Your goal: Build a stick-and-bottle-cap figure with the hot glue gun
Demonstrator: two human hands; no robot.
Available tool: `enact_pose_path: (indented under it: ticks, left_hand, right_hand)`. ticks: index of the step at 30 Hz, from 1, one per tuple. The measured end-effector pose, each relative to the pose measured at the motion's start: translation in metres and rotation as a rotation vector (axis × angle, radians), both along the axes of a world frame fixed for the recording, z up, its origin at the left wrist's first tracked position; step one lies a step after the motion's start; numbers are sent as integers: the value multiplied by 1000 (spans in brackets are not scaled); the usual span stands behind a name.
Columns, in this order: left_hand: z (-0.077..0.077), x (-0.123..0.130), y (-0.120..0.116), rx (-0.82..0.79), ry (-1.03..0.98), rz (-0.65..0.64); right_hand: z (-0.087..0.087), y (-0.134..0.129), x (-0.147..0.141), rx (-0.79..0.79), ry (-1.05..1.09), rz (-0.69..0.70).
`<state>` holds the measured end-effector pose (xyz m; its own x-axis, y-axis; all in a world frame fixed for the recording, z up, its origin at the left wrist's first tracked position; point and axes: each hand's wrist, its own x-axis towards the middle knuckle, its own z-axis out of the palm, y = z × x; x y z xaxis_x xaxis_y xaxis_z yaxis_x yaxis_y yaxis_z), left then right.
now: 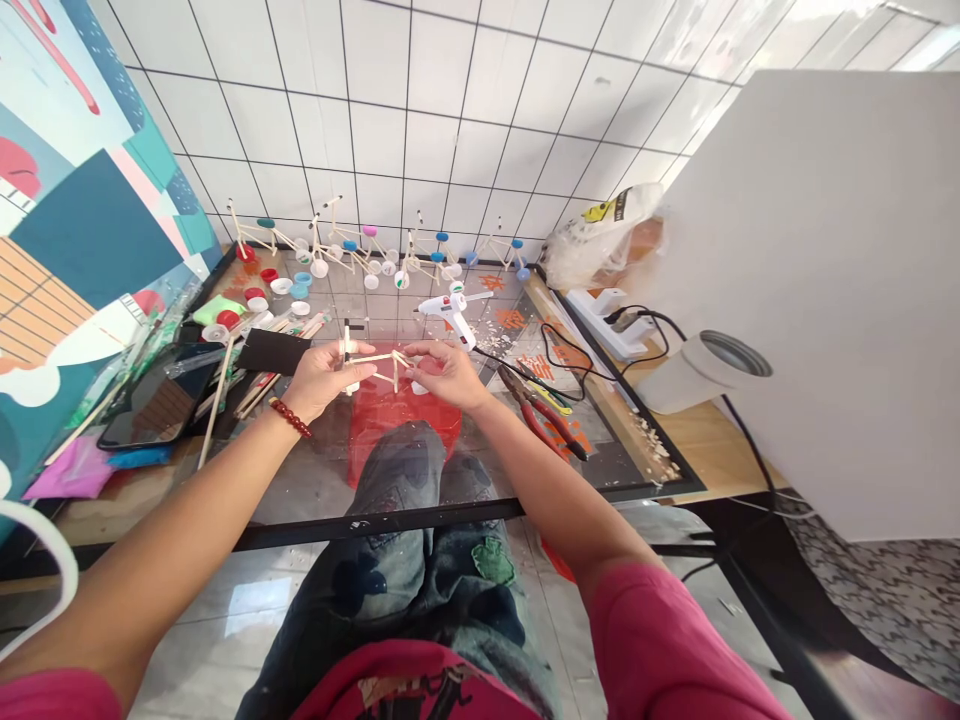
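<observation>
Between my two hands, above the glass tabletop (300,490), I hold a small model bicycle (382,358) made of thin wooden sticks. My left hand (324,378) pinches its handlebar end, where a dark-tipped upright and a white cap wheel show. At the other end, the fingers of my right hand (448,375) close on the rear sticks, beside another white cap partly hidden by them. Just beyond my right hand lies a white glue gun (450,312). A black rectangular piece (271,352) lies next to my left wrist.
Several finished stick bicycles (442,250) stand along the tiled wall. Loose bottle caps (280,286), sticks and a phone (157,400) lie at left. Red-handled pliers (540,410), cables and a power strip (611,322) are at right, near a white cylinder (697,372).
</observation>
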<state>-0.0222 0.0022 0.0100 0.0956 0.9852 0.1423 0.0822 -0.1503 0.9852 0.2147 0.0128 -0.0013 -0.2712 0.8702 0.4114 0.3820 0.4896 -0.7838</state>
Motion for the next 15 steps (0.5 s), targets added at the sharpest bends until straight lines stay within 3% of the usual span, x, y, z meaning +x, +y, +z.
enact_pose_path:
  ticks: [5,11,15]
  left_hand:
    - [3,-6,-3,-24,29,-41]
    - [6,-15,-5,40,102,-243]
    - [4,-29,0,14,220,-322]
  right_hand:
    - [0,-2,-2,-3,6,-1]
    - [4,-5,2,14,77,20]
    - [6,-6,13,-41,192,-50]
